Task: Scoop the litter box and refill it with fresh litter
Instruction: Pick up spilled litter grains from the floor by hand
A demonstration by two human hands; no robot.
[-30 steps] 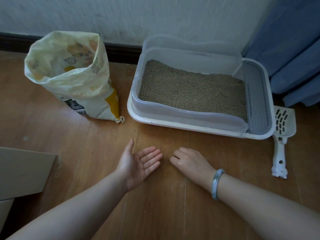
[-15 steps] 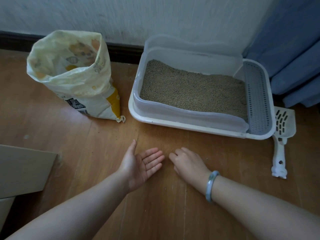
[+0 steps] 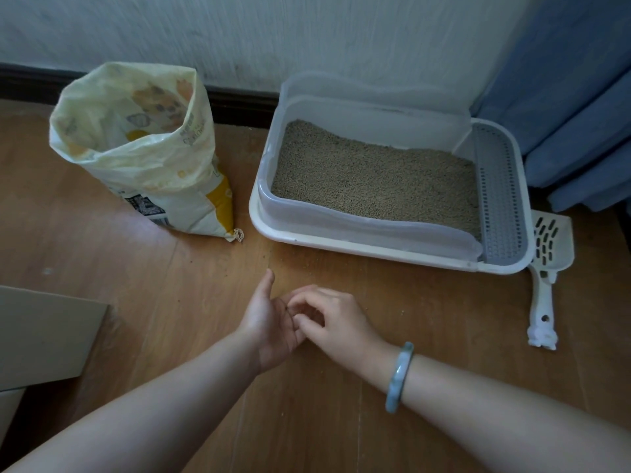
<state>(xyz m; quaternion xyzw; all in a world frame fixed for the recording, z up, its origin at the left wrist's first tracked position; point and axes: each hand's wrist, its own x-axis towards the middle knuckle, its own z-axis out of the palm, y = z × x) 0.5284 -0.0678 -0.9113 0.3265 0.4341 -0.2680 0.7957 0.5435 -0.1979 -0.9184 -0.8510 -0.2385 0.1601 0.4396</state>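
A white litter box (image 3: 341, 245) with a clear inner wall stands by the wall, filled with tan litter (image 3: 375, 179). An open yellow-and-white litter bag (image 3: 153, 165) stands upright to its left. A white slotted scoop (image 3: 546, 254) lies on the floor at the box's right end. In front of the box, my left hand (image 3: 264, 319) is held palm up just above the floor. My right hand (image 3: 338, 319) rests over its fingers, fingertips pinched together at the palm. Anything between them is too small to see. A few loose grains dot the floor nearby.
A grey perforated step (image 3: 498, 199) fills the box's right end. Blue curtains (image 3: 573, 97) hang behind it at the right. A cardboard flap (image 3: 44, 336) lies at the left edge. The floor is wood, with a dark baseboard along the wall.
My right hand has moved left from the floor onto my left palm, its fingers now pinched. My left hand stayed in place, palm up.
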